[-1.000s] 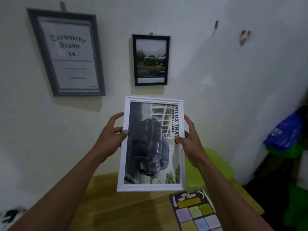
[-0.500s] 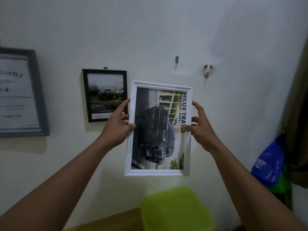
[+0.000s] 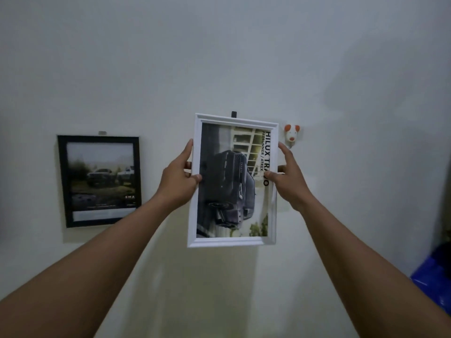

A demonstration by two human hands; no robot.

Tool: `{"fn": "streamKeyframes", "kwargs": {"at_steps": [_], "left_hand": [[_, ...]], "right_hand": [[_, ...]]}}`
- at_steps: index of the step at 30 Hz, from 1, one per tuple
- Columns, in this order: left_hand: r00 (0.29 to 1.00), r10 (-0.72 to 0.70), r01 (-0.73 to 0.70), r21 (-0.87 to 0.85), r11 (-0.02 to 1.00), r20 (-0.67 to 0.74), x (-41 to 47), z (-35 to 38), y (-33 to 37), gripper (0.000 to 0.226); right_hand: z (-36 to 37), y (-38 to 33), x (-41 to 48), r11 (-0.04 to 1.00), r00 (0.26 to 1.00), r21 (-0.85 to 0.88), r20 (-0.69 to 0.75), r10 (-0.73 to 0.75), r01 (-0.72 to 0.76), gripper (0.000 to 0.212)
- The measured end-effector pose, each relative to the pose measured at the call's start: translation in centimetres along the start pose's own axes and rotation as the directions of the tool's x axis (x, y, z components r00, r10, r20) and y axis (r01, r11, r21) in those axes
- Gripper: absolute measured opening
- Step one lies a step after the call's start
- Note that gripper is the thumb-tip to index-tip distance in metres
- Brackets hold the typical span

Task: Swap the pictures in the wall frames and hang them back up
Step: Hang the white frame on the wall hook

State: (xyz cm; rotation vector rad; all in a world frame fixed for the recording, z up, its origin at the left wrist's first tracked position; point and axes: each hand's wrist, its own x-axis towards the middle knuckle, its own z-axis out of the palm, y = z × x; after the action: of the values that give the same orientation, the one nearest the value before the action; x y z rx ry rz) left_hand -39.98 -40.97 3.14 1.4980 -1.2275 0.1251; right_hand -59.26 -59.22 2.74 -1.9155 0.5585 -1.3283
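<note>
I hold a white frame (image 3: 233,242) up against the wall; its picture shows a dark pickup truck turned sideways. My left hand (image 3: 177,181) grips its left edge and my right hand (image 3: 289,179) grips its right edge. A small dark wall hook (image 3: 234,114) shows just above the frame's top edge. A black frame (image 3: 63,181) with a picture of trucks hangs on the wall to the left.
A small orange-and-white animal-shaped hook (image 3: 291,133) sticks to the wall just right of the white frame. A blue plastic bag (image 3: 434,281) sits at the lower right edge.
Both hands raised the white frame up and to the right, from over the table to the wall at the dark hook. The view swung right, so the large document frame left sight.
</note>
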Motion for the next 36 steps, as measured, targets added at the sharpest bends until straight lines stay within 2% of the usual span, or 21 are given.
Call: {"fn": "streamKeyframes", "kwargs": {"at_steps": [8,17,23,36], "left_hand": [[0.997,0.029,-0.021,0.112,0.994,-0.075,6.1,2.2,-1.3,0.088],[0.994,0.051,-0.041,0.1,0.994,-0.099,4.9,5.6,-3.7,0.089],[0.978,0.074,-0.062,0.07,0.996,-0.197,5.1,6.1,-3.8,0.087],[0.976,0.012,0.023,0.16,0.987,-0.216,4.9,6.0,-4.8,0.087]], "right_hand": [[1.4,1.5,7.1,0.999,1.0,0.029,0.001,-0.025,0.025,0.083],[1.8,5.7,6.9,0.998,1.0,0.063,-0.008,-0.003,0.003,0.084],[1.4,5.3,7.4,0.995,0.998,0.08,-0.035,-0.05,0.053,0.083],[2.4,5.5,7.0,0.999,0.999,0.006,-0.003,-0.044,0.044,0.081]]}}
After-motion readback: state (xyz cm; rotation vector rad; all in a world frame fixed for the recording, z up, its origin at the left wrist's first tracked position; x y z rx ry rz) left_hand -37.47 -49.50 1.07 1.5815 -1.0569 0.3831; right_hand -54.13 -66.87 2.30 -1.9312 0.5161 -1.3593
